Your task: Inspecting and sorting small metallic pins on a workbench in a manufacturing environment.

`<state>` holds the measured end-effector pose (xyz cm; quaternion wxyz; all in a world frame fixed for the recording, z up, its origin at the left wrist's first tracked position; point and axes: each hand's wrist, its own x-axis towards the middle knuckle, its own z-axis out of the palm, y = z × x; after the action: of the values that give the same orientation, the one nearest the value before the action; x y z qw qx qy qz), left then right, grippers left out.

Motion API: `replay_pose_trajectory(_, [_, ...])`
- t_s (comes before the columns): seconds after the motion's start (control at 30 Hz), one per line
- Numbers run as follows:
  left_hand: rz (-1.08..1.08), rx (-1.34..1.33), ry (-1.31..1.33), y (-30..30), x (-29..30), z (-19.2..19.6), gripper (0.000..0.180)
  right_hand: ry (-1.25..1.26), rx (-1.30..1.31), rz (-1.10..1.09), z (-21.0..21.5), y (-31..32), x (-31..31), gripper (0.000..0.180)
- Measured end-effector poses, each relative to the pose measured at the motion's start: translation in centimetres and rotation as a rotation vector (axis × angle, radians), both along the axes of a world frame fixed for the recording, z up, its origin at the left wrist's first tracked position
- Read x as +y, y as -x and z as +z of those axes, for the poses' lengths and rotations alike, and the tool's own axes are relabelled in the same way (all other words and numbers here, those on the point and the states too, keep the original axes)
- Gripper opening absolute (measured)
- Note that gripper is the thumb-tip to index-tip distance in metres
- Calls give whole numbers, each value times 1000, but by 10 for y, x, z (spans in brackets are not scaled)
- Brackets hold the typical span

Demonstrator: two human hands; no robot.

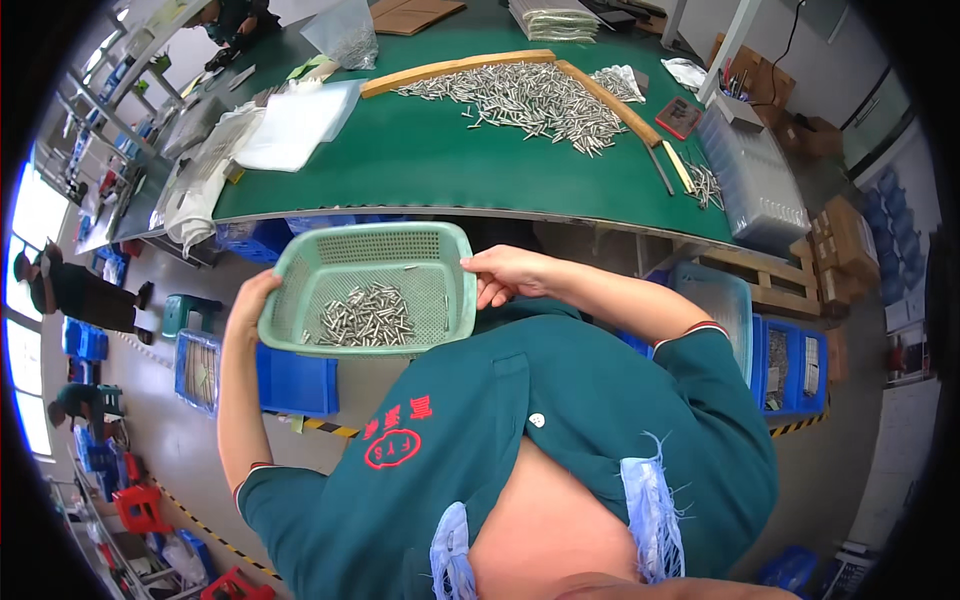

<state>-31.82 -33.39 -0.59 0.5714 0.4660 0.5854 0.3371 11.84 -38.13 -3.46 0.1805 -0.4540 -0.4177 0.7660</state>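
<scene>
A pale green perforated basket, shallow and rounded at its corners, holds a loose heap of small metal pins toward its near side. The left hand clasps its left rim; the right hand pinches its right rim, thumb on top. The basket is held in the air just off the near edge of a green table. More pins lie at the table's far side inside a wooden frame. Blue crates stand on the floor.
</scene>
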Motion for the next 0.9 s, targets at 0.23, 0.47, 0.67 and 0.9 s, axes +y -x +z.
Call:
replay_pose_trajectory(0.23, [5, 74, -171, -76, 8, -89, 30, -213, -297, -296, -68, -39, -1, 38])
replay_pose_trajectory(0.47, [-164, 179, -467, -165, 46, -137, 35, -406, -486, -519, -74, -113, -21, 42])
replay_pose_trajectory(0.67, [-260, 428, -459, -188, 11, -126, 47, -382, -557, -439, -71, -145, -42, 40])
replay_pose_trajectory(0.9, [-461, 478, -87, -172, 17, -64, 47, -453, -550, 524, 62, -178, -5, 44])
